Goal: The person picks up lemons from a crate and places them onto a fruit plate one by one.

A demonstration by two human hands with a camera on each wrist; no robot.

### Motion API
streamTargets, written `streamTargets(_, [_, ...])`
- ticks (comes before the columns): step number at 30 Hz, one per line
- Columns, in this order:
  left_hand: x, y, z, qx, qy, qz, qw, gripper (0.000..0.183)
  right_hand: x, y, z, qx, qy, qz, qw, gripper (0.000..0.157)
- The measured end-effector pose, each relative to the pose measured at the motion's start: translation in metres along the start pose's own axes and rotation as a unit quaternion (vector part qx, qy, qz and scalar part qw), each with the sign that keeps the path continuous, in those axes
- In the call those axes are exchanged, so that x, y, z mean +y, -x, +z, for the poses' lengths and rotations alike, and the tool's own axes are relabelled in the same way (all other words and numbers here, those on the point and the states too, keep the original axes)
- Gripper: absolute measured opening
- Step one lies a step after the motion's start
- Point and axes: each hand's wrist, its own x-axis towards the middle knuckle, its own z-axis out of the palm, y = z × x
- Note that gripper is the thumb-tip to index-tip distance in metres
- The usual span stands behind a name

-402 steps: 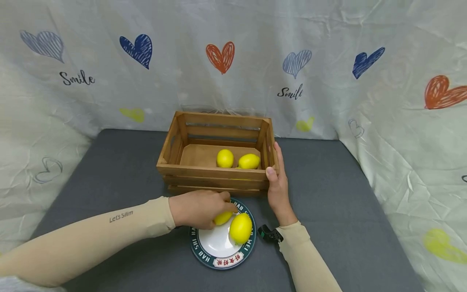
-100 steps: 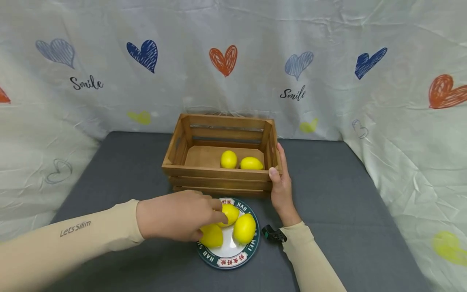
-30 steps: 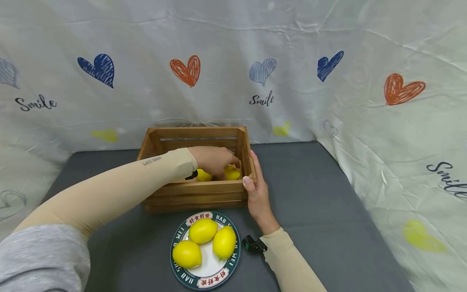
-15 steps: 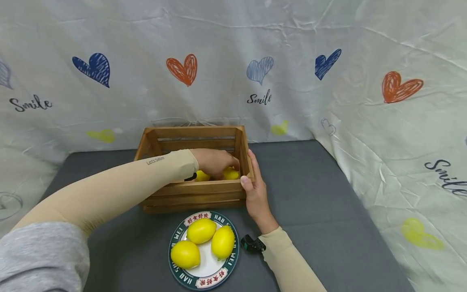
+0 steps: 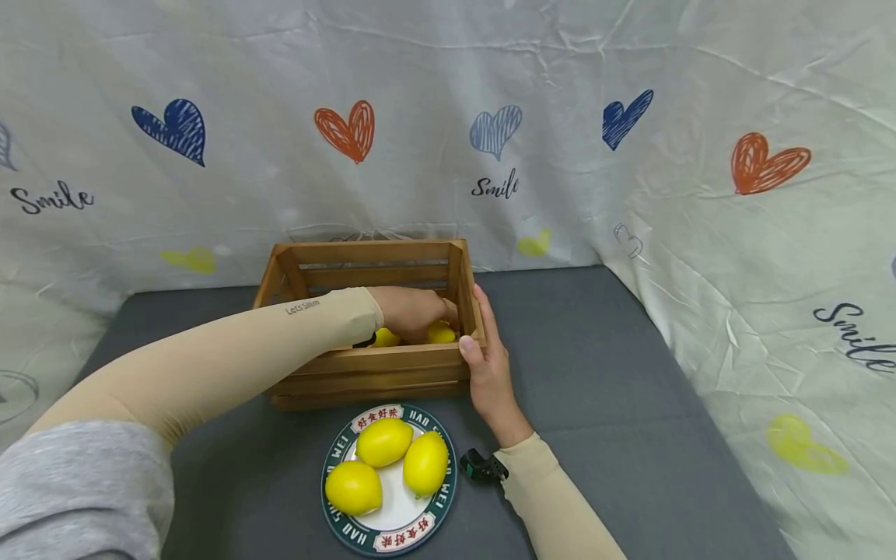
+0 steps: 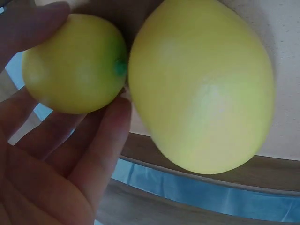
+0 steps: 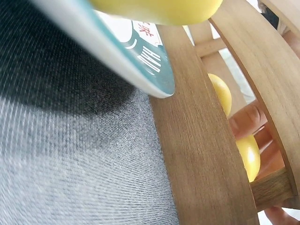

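1. reaching down into the wooden crate (image 5: 371,383) with the left hand (image 5: 409,313), beige sleeve (image 5: 259,350) over the front rim.
2. gripping one lemon (image 5: 441,333) inside the crate, near its right end, with left thumb and fingers curled round it; cannot tell whether lifted or resting on the bottom.
3. pointing its green stem end toward a second lemon (image 5: 386,337), just beside it in the crate.
4. gripping the crate's right end with the right hand (image 5: 493,377), thumb on the front corner of the rim, other fingers along the outer wall; wearing a black strap (image 5: 483,465) at that wrist.
5. showing three lemons on the round plate (image 5: 402,513), just in front of the crate: a back one (image 5: 384,442), a left one (image 5: 354,488) and a right one (image 5: 425,464).
6. compared with half a second ago, keeping both hands in practically the same places.
7. compared with about three seconds ago, having moved the left hand from the plate's left lemon into the crate.
8. compared with about thirteen seconds ago, counting three lemons on the plate instead of two visible there, with the same right-hand hold on the crate.
9. standing on the dark grey table (image 5: 616,435), crate and plate alike, before a pale cloth (image 5: 406,47) printed with hearts.
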Motion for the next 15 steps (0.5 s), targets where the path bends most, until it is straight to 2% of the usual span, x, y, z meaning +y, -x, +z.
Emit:
streamTargets(6, [0.001, 0.007, -0.001, -0.003, -0.01, -0.006, 0.9999, 0.058, 0.0, 0.001, 0.004, -0.001, 0.004, -0.002, 1.0, 0.076])
streamTargets(15, [0.008, 0.019, -0.015, 0.02, -0.004, -0.001, 0.9998, 0.064, 0.002, -0.001, 0.0, 0.002, -0.006, -0.004, 1.0, 0.075])
